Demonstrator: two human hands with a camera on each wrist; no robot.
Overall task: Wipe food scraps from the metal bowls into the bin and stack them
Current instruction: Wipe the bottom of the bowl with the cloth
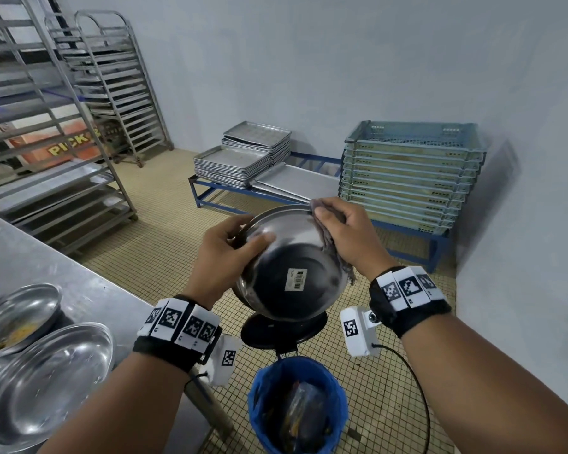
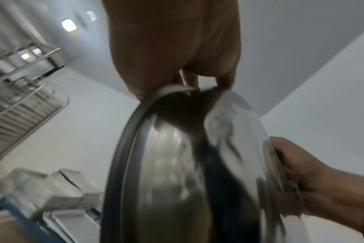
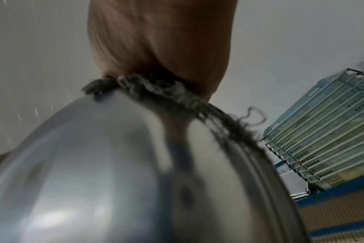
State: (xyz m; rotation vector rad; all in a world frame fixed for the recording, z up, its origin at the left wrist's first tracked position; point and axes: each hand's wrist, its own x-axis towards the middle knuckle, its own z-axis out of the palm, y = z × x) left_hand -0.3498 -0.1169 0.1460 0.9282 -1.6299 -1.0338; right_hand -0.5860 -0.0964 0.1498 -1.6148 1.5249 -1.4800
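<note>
Off to my left, one steel table (image 1: 89, 290) carries two metal bowls: the nearer bowl (image 1: 46, 378) is cut off by the frame edge, and the farther bowl (image 1: 20, 317) holds yellowish scraps too blurred to identify. Beyond my hands stand two stacks of baking trays (image 1: 243, 158) and one stack of plastic crates (image 1: 410, 175). Directly below my grip is one bin (image 1: 297, 404) with a blue liner; its contents are dark and hard to make out. Above it I hold a third metal bowl (image 1: 292, 267), tilted with its underside and barcode sticker toward me, so its inside is hidden. My left hand (image 1: 225, 260) grips its left rim, thumb on the outside. My right hand (image 1: 345, 234) clasps one grey cloth (image 1: 336, 253) over the right rim; its fingers disappear behind the bowl.
</note>
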